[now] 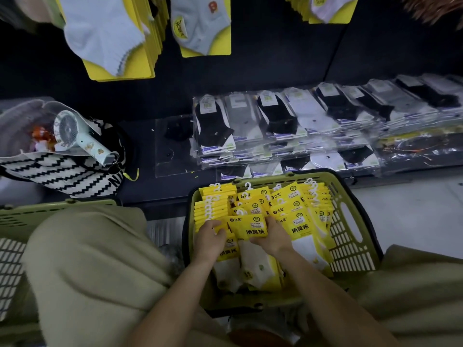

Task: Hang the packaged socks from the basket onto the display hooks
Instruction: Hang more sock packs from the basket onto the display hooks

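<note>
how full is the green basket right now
Nearly full: yellow sock packs fill the green basket almost wall to wall. The left hand and right hand both grip packs inside it.

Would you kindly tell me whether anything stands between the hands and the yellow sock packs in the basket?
Nothing visible does: the left hand and right hand grip a yellow sock pack at its edges, atop the others in the green basket.

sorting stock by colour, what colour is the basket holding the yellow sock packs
Olive green basket, with a black rim; the head view shows it best.
</note>
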Demonstrator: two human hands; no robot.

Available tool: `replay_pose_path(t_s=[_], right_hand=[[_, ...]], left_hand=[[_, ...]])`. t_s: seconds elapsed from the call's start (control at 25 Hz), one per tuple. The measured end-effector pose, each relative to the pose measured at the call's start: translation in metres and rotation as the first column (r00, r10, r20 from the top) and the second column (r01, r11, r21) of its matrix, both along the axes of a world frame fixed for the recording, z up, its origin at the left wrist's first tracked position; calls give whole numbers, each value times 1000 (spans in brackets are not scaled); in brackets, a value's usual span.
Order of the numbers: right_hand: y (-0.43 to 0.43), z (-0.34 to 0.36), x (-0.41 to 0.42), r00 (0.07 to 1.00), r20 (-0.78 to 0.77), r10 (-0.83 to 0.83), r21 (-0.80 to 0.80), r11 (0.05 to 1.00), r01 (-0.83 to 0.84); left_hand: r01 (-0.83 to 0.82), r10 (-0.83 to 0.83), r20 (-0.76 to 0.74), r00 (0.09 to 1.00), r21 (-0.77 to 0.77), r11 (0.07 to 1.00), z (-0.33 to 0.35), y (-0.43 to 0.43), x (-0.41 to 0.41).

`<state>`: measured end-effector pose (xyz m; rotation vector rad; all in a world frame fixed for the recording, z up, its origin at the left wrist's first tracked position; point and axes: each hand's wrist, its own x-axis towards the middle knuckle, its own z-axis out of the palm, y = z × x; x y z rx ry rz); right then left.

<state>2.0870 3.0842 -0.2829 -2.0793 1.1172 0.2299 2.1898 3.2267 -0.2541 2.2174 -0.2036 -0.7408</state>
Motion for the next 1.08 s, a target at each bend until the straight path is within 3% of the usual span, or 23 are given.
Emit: replay_pose_path(t_s=[0.12,0.24,0.32,0.44,0.56,0.72,0.88,1.08], right_hand=[[-7,6,-6,1000,-15,-14,-79,997,13],[-17,18,-22,978,164,-129,166,981,102],[-21,31,-30,957,251,-143,242,967,81],[-30,62,-30,921,357,-157,338,941,29],[-47,98,-22,886,438,-150,399,916,-42],[-67,138,-2,835,527,-158,411,907,-88],[-72,166,22,794,584,-170,368,927,-72],[-79,212,57,723,641,-259,230,963,142]], left_hand=[[51,-52,21,998,36,998,3,2,1],[95,-98,128,987,31,995,8,0,-3],[144,-136,168,976,-34,989,13,-8,-9],[236,-237,11,972,-137,962,26,-30,-14],[171,-241,-229,943,-287,942,44,-49,-10],[37,-168,-244,955,-466,884,71,-68,3],[-45,-85,-223,971,-520,853,105,-80,21],[-54,-114,-213,970,-650,758,159,-94,50]])
